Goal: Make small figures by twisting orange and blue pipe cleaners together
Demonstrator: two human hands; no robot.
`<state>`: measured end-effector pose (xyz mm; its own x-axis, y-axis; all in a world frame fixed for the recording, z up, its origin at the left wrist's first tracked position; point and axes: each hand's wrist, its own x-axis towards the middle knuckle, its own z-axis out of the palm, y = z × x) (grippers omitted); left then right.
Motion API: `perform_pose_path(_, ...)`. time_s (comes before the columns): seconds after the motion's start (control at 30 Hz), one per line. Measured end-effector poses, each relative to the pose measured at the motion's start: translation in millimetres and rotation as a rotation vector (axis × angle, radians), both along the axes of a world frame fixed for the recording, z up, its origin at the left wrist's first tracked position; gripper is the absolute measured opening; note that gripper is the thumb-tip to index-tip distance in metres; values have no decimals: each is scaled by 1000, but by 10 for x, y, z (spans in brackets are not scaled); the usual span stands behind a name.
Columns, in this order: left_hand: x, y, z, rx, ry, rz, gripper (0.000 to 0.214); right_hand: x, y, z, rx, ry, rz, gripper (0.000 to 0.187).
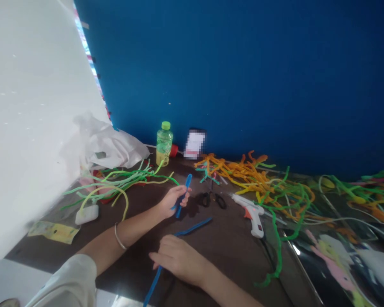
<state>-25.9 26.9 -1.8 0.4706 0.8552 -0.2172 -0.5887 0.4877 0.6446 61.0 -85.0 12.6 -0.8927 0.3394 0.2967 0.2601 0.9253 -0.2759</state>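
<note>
Nearest, the right hand [179,260] closes its grip over a long blue pipe cleaner [193,227] on the table [224,273]; the left hand [173,202] pinches a second blue piece [188,181]. Black-handled scissors [213,199], a hot glue gun [251,213] and orange pipe cleaners [243,172] lie beyond.

Past your left hand [174,199], a lane of dark brown tabletop [224,260] runs forward to a green-capped plastic bottle [164,145], the first thing in the way there. Just right of that hand, black-handled scissors [214,199] block a sideways sweep, and beyond them lies a white-and-orange hot glue gun [252,215]. Left of that hand, a tangle of green fuzzy pipe cleaners [121,183] crowds the route. Your right hand [179,258] has room on its right as far as a trailing green pipe cleaner [277,256]. A blue pipe cleaner [192,227] lies between your hands. Far ahead, a blue wall [243,76] closes off every path.
</note>
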Motion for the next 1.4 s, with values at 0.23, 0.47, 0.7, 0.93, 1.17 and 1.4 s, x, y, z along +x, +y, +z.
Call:
perform_pose_path(0.23, -17, -21, 1, 139, 140, 30, 30, 279, 333, 241, -251, 261, -594, 43)
perform_pose_path(0.47, 21, -38, 11, 183, 205, 50, 33, 512, 525, 237, -408, 712, -925, 25)
perform_pose_path(0.7, 50, -113, 19, 257, 258, -12, 37, 599, 570, 98, 142, 717, -984, 10)
perform_pose_path(0.93, 66, -132, -4, 266, 293, -21, 39, 676, 589, -47, 321, 501, -923, 14)
perform_pose_path(1.17, 90, -164, -6, 354, 377, 15, 41, 678, 555, -36, 424, 437, -941, 17)
perform_pose_path(1.4, 129, -194, 16, 242, 373, 52, 47, 657, 521, 6, 511, 380, -940, 15)
